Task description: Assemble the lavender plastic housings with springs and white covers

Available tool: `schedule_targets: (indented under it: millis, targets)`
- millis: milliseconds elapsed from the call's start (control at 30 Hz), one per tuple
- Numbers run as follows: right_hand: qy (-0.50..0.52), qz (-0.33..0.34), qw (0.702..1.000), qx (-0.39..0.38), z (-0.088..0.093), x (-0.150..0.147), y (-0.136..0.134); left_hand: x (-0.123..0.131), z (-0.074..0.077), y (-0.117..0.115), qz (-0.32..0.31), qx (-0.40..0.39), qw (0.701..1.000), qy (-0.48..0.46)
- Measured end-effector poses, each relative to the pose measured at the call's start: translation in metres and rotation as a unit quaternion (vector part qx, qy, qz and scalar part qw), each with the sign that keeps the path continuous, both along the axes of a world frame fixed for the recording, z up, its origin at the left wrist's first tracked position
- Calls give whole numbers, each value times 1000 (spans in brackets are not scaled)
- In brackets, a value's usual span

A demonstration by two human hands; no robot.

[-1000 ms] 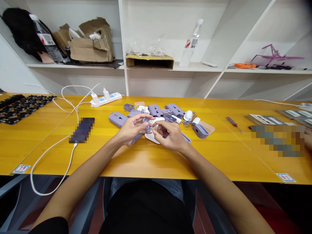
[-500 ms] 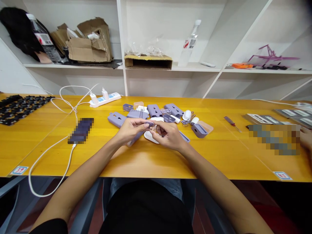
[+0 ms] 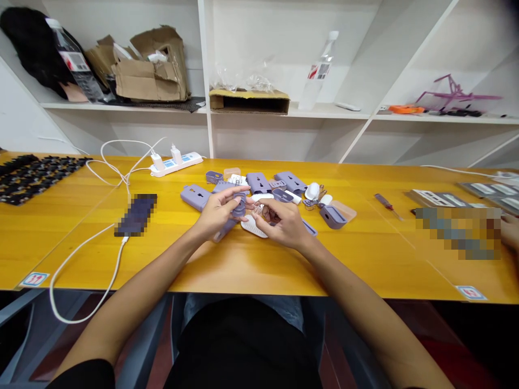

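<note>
Centrally in the frame, the left hand clasps a small purple part between thumb and fingers. Just right, the right hand curls, its grip unclear. Purple casings lie slightly above frame centre.

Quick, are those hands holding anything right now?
Left hand: closed on a small purple oval plastic part.
Right hand: curled, partly closed; whether it holds anything cannot be told.

Casings look matt plastic, table glossy wood.
</note>
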State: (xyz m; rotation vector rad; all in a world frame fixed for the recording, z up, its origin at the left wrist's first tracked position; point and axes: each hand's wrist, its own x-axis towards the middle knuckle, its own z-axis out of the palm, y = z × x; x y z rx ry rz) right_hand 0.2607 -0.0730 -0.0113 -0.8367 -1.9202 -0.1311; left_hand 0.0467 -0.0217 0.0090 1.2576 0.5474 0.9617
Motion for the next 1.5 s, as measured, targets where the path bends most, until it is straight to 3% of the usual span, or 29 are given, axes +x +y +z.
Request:
schedule_targets:
  millis: [267,833,1033,1267,1500]
  targets:
    - [0,-6,1000,-1,0,1,1,-2,-8,5,-51,-37,997,-48]
    - [9,1,1000,20,-3,1,2,-3,-3,4,-60,115,991,-16]
    - [-36,-43,997,50,-5,2,4,-4,0,5,-37,171,984,20]
    - [-90,-93,990,56,-5,5,3,-6,0,6,-42,175,983,20]
    - [-151,-163,964,144,-2,2,3,-5,-1,9,-13,192,981,13]
